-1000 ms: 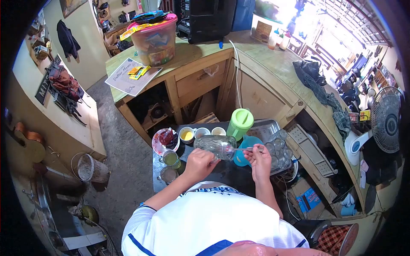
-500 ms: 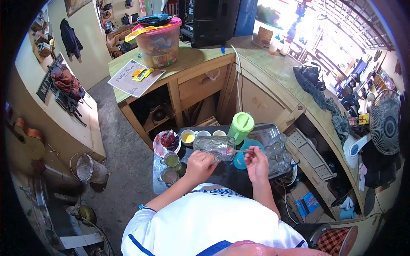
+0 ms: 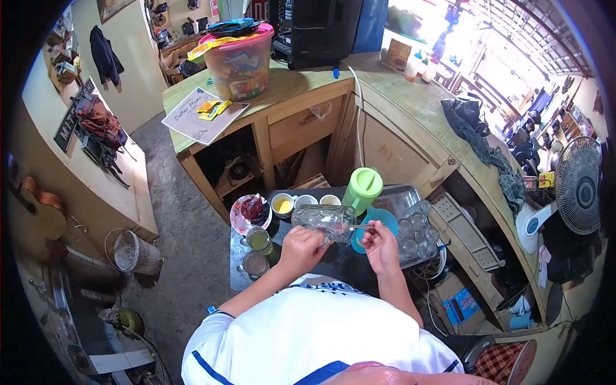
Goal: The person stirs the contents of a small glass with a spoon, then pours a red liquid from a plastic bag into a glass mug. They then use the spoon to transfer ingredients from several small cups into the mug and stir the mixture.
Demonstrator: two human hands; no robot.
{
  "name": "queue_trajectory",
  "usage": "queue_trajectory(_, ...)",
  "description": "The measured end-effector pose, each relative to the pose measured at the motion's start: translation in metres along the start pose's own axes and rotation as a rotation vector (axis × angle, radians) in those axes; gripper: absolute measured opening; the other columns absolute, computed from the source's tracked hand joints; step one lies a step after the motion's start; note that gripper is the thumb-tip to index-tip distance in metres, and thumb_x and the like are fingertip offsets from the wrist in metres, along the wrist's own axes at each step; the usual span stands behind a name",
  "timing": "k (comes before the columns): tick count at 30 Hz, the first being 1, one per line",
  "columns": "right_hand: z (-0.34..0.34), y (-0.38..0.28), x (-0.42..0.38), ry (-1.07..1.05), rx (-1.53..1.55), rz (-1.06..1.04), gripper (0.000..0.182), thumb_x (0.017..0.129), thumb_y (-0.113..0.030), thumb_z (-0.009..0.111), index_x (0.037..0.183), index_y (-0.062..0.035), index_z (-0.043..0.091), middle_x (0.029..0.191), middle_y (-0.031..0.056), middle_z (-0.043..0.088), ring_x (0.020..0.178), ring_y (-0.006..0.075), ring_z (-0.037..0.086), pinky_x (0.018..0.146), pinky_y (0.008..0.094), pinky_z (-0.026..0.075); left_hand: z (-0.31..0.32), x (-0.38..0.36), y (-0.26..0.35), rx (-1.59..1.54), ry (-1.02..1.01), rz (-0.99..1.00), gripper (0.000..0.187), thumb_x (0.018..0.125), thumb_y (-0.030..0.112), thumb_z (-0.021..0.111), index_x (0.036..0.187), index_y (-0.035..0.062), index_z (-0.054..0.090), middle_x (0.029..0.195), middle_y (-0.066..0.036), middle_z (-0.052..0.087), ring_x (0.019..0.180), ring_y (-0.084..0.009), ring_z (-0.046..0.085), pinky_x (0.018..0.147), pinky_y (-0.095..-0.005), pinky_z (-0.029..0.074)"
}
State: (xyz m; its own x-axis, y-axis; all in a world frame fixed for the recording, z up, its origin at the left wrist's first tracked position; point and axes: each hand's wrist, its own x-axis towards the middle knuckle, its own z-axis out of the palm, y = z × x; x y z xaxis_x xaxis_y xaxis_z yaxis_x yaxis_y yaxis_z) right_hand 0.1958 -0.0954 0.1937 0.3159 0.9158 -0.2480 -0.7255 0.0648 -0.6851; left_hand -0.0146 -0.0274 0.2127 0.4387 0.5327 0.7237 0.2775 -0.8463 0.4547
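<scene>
In the head view, with the green pitcher [image 3: 365,185] as landmark, the glass jar [image 3: 316,217] lies tilted on its side just to the pitcher's near left, its mouth turned right. The left hand [image 3: 301,249] is closed around its near side. The right hand [image 3: 381,245] pinches the thin handle of a spoon [image 3: 368,226], whose far end reaches into the jar, so both hands are occupied with the same vessel. The blue container [image 3: 385,219] sits at the pitcher's near right, and a cup of something yellow [image 3: 282,205] stands to its left.
</scene>
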Motion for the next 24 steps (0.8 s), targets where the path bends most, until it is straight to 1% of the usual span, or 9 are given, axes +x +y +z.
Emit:
queue_trajectory(4,0.007,0.007,0.0,0.006,-0.084,0.016,0.021,0.096,-0.02,0.054,0.094,-0.001,0.063,0.078,0.0065,0.062,0.067,0.0143,0.059,0.061,0.0283,0.051,0.002,-0.002,0.002,0.004,-0.002,0.005,0.028,0.065,0.01,0.08,0.063,0.0069,0.052,0.06,-0.009,0.057,0.055,-0.0278,0.056,0.055,-0.0374,0.044)
queue_trajectory(6,-0.002,0.004,0.006,0.017,-0.067,0.009,0.021,0.096,-0.019,0.053,0.094,-0.0008,0.063,0.078,0.0066,0.062,0.067,0.0144,0.059,0.061,0.0285,0.051,0.0,-0.001,0.003,0.016,-0.047,0.002,0.023,0.064,0.009,0.078,0.069,0.0058,0.056,0.063,-0.008,0.058,0.06,-0.0263,0.059,0.058,-0.0374,0.044)
queue_trajectory(11,-0.01,-0.001,0.012,0.031,-0.045,0.01,0.021,0.097,-0.018,0.052,0.094,0.0001,0.063,0.077,0.0069,0.062,0.066,0.015,0.059,0.062,0.0286,0.051,0.002,-0.005,-0.001,0.009,-0.073,-0.004,0.022,0.064,0.008,0.077,0.069,0.0063,0.056,0.063,-0.008,0.058,0.061,-0.026,0.06,0.059,-0.0373,0.044)
queue_trajectory(13,0.0,-0.001,0.009,0.04,-0.163,-0.018,0.021,0.096,-0.018,0.052,0.093,0.0003,0.062,0.077,0.0071,0.061,0.066,0.0149,0.059,0.061,0.0284,0.051,0.002,-0.004,-0.002,0.017,-0.066,-0.008,0.022,0.064,0.008,0.076,0.069,0.0065,0.056,0.063,-0.008,0.058,0.061,-0.0258,0.06,0.059,-0.0373,0.044)
queue_trajectory(16,0.01,0.007,0.004,0.06,-0.154,0.007,0.021,0.096,-0.018,0.053,0.092,0.0001,0.062,0.076,0.0071,0.061,0.066,0.0147,0.059,0.061,0.028,0.05,0.003,-0.005,-0.002,0.028,-0.113,0.012,0.02,0.063,0.006,0.075,0.069,0.007,0.055,0.064,-0.008,0.058,0.062,-0.0256,0.06,0.059,-0.0372,0.044)
queue_trajectory(18,-0.004,0.003,0.011,0.014,-0.15,-0.004,0.021,0.096,-0.019,0.053,0.092,-0.0003,0.062,0.077,0.0069,0.061,0.066,0.0144,0.058,0.061,0.0275,0.05,0.005,-0.007,-0.003,0.02,-0.112,0.005,0.019,0.063,0.006,0.074,0.069,0.0072,0.056,0.065,-0.008,0.059,0.063,-0.0252,0.06,0.059,-0.0369,0.043)
queue_trajectory(20,-0.012,-0.002,0.016,0.066,-0.048,0.003,0.02,0.096,-0.019,0.054,0.094,-0.0008,0.062,0.077,0.0067,0.061,0.066,0.0142,0.058,0.062,0.0272,0.05,0.007,-0.007,-0.004,0.022,-0.08,0.01,0.023,0.064,0.008,0.076,0.066,0.0071,0.054,0.061,-0.007,0.056,0.059,-0.0259,0.058,0.057,-0.037,0.043)
queue_trajectory(22,-0.001,-0.001,0.01,0.032,-0.092,-0.02,0.021,0.096,-0.021,0.054,0.094,-0.0021,0.062,0.076,0.006,0.061,0.066,0.0138,0.058,0.062,0.0268,0.05,0.007,-0.006,-0.004,0.019,-0.054,0.014,0.027,0.064,0.011,0.079,0.063,0.007,0.052,0.058,-0.007,0.054,0.055,-0.0267,0.056,0.055,-0.0371,0.042)
queue_trajectory(24,0.009,0.003,0.005,-0.055,-0.209,0.026,0.021,0.097,-0.021,0.053,0.093,-0.0031,0.062,0.075,0.0055,0.061,0.066,0.0138,0.058,0.062,0.026,0.049,0.006,-0.006,-0.002,0.023,-0.086,-0.008,0.021,0.063,0.008,0.076,0.068,0.007,0.056,0.063,-0.008,0.058,0.061,-0.0257,0.06,0.058,-0.0372,0.044)
